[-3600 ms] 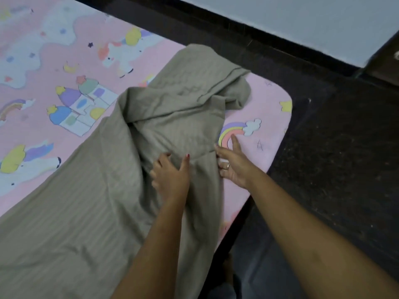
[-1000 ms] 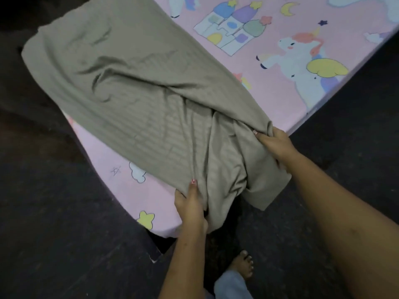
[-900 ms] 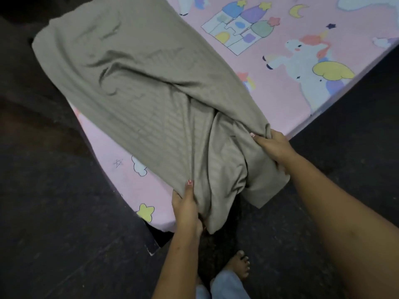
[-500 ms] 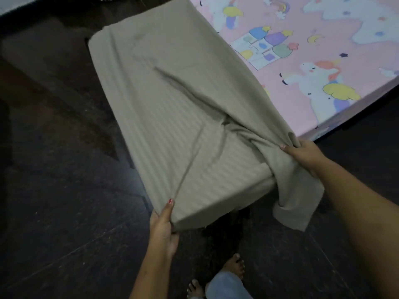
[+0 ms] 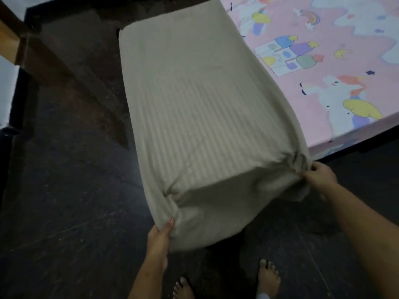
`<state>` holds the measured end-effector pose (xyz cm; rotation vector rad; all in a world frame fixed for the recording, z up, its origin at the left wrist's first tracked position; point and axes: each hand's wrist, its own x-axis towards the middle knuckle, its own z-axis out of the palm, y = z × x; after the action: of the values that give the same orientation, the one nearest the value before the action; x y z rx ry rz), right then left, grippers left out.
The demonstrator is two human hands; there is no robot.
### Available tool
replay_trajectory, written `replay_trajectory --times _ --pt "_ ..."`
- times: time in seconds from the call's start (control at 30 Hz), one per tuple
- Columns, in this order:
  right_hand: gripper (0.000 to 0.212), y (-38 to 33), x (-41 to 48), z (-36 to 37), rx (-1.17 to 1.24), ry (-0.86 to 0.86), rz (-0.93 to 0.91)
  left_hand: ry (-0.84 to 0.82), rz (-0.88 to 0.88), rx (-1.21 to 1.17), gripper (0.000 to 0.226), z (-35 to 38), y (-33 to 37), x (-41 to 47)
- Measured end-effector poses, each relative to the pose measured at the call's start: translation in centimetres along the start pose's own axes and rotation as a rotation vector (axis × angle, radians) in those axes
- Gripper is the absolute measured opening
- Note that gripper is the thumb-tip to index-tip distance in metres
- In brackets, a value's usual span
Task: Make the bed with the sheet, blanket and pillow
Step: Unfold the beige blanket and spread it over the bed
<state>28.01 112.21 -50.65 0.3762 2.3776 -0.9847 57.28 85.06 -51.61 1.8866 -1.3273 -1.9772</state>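
A beige striped sheet (image 5: pixel 200 108) lies stretched smooth over the end of the mattress and wraps its near corner. The pink mattress (image 5: pixel 336 61) with unicorn and castle prints shows uncovered to the right. My left hand (image 5: pixel 160 235) grips the sheet's hanging edge below the corner, thumb up against the cloth. My right hand (image 5: pixel 319 174) pinches a gathered bunch of the sheet at the mattress's right side. No blanket or pillow is in view.
Dark floor (image 5: pixel 64 190) surrounds the bed end. My two bare feet (image 5: pixel 267 277) stand just below the corner. A wooden piece (image 5: pixel 8 44) and a dark frame stand at the far left. The bed's dark base edge (image 5: pixel 356 147) runs under the mattress on the right.
The sheet has been drawn over the mattress end and pulled taut, its wrinkles gone. Both hands pulled down and apart, and the view has shifted round to the bed's end.
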Motion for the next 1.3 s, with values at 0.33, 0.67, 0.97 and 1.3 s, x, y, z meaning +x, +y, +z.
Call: replay_trajectory --times 0.33,0.67,0.97,1.3 --pt "0.022 -1.5 3.9 -1.5 0.222 0.096 -0.117 0.258 -0.001 -0.144 0.014 -0.7 -2.1 -0.5" --pt "0.033 0.2 6.1 -3.6 -0.003 0.146 -0.012 0.388 -0.083 0.391 0.04 -3.6 -4.7 1.8" --pt "0.039 -1.4 6.6 -2.1 0.021 0.198 -0.09 0.496 0.711 0.849 0.056 5.8 2.7 -0.3" --pt "0.069 -5.5 9.3 -0.9 -0.329 0.263 -0.032 0.053 0.956 1.278 0.055 15.5 3.8 0.6"
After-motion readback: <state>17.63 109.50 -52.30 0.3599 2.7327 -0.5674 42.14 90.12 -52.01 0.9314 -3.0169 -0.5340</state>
